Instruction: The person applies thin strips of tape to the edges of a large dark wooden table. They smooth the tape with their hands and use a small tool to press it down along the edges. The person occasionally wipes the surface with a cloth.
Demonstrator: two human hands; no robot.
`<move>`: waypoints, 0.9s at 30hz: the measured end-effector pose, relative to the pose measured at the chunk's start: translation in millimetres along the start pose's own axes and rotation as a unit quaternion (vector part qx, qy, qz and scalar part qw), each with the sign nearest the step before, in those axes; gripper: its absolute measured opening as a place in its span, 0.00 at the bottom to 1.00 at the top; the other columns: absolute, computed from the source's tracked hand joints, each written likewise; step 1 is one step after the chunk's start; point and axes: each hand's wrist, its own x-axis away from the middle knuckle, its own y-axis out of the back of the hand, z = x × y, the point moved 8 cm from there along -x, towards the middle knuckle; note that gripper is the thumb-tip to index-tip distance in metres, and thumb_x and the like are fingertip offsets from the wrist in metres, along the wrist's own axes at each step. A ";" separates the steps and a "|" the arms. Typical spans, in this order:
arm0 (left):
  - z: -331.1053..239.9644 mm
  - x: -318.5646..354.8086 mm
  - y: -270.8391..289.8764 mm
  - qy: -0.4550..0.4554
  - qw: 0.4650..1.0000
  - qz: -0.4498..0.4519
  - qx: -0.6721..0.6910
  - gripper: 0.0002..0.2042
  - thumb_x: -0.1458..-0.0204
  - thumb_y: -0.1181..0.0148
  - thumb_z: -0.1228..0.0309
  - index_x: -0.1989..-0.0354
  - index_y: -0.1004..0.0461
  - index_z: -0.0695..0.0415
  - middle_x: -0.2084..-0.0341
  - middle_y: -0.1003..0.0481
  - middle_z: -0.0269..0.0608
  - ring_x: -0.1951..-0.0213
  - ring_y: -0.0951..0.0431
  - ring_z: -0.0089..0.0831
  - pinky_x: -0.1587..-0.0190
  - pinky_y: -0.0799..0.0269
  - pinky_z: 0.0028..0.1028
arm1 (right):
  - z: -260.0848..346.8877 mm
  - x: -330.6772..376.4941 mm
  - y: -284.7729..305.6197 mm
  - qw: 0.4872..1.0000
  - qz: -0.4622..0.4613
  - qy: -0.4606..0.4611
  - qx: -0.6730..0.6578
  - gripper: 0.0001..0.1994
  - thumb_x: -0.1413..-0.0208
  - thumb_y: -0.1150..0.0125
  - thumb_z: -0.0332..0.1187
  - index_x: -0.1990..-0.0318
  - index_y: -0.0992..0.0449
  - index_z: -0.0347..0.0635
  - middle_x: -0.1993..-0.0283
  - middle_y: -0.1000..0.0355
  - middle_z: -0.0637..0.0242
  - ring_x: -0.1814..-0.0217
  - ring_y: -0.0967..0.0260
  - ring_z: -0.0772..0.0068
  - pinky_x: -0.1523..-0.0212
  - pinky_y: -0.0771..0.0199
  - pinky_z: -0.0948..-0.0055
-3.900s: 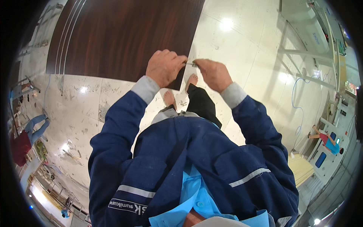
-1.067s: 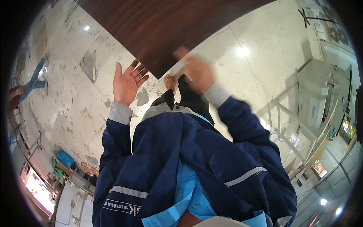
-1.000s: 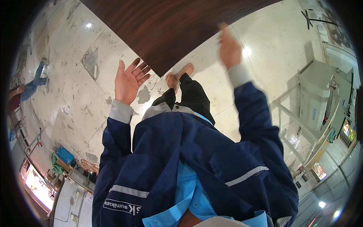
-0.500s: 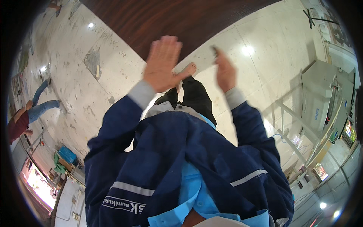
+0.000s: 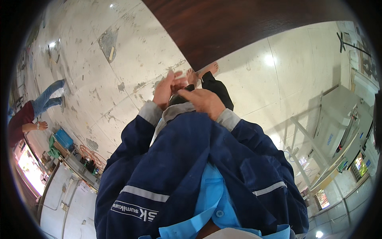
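Note:
My left hand (image 5: 166, 89) and my right hand (image 5: 203, 102) meet in front of my chest, above the grey cuffs of my dark blue jacket (image 5: 191, 167). My right hand lies flat, palm down, its fingers pointing left and touching the loosely bent fingers of my left hand. I see nothing in either hand. Just beyond them are my bare feet (image 5: 202, 73) and black trouser legs, standing at the edge of a dark brown wooden panel (image 5: 246, 28).
A person in a red top and blue jeans (image 5: 28, 117) stands at the far left on the stained pale floor (image 5: 119, 59). A blue crate (image 5: 63, 139) and orange cable (image 5: 85, 154) lie lower left. White metal frames and cabinets (image 5: 322, 131) stand at the right.
Both hands were raised with fingers spread; they have come down and together in front of my chest. The view has also swung, bringing more floor at the left into sight.

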 end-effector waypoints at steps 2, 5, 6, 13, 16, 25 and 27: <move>-21.8 -8.1 -18.5 -0.072 0.995 0.057 0.037 0.37 0.31 0.49 0.41 0.32 0.33 0.68 0.49 0.19 0.47 0.53 0.19 0.28 0.47 0.21 0.29 | -22.0 16.3 27.2 0.979 -0.139 -0.147 0.034 0.22 0.42 0.43 0.26 0.38 0.27 0.44 0.55 0.22 0.54 0.54 0.22 0.49 0.54 0.21 0.56; -34.1 -12.8 -45.6 -0.097 0.990 0.060 -0.078 0.32 0.36 0.35 0.52 0.37 0.29 0.69 0.52 0.18 0.44 0.52 0.19 0.26 0.49 0.22 0.27 | -57.2 53.4 98.1 0.914 -0.313 -0.256 0.023 0.08 0.32 0.38 0.33 0.50 0.20 0.45 0.57 0.19 0.54 0.59 0.18 0.54 0.58 0.19 0.63; -38.0 -12.3 -53.6 -0.106 0.990 0.064 -0.062 0.31 0.38 0.33 0.54 0.38 0.28 0.70 0.52 0.18 0.44 0.52 0.19 0.25 0.50 0.23 0.27 | -63.2 61.4 121.6 0.904 -0.344 -0.251 0.043 0.08 0.32 0.36 0.36 0.52 0.20 0.43 0.61 0.19 0.55 0.63 0.19 0.62 0.60 0.20 0.66; -48.6 5.1 -61.0 -0.165 0.979 0.117 -0.036 0.30 0.40 0.29 0.63 0.35 0.31 0.71 0.48 0.19 0.46 0.50 0.20 0.26 0.45 0.25 0.27 | -51.0 44.8 169.8 0.911 -0.361 -0.133 0.148 0.10 0.30 0.41 0.32 0.48 0.18 0.41 0.54 0.21 0.56 0.50 0.23 0.59 0.47 0.22 0.66; -45.0 8.1 -63.0 -0.204 0.967 0.148 0.018 0.31 0.39 0.30 0.66 0.32 0.33 0.70 0.45 0.21 0.46 0.49 0.21 0.27 0.43 0.25 0.30 | -29.8 -1.7 142.7 0.943 -0.288 -0.060 0.158 0.12 0.39 0.36 0.26 0.50 0.15 0.46 0.54 0.22 0.59 0.49 0.25 0.55 0.46 0.23 0.62; -146.0 52.6 -32.8 -0.515 0.705 -0.196 -0.446 0.18 0.46 0.29 0.69 0.46 0.20 0.49 0.58 0.18 0.43 0.53 0.19 0.44 0.49 0.23 0.38 | 3.9 -93.3 106.8 0.943 -0.162 0.098 0.274 0.11 0.48 0.32 0.27 0.56 0.17 0.47 0.58 0.23 0.63 0.52 0.26 0.54 0.50 0.25 0.59; -142.7 66.3 -42.8 -0.541 0.642 -0.194 -0.507 0.03 0.46 0.30 0.68 0.65 0.16 0.50 0.66 0.17 0.35 0.59 0.19 0.42 0.55 0.22 0.38 | 4.4 -89.8 99.8 0.952 -0.095 0.114 0.268 0.11 0.47 0.32 0.27 0.55 0.17 0.46 0.57 0.23 0.63 0.52 0.26 0.54 0.49 0.26 0.59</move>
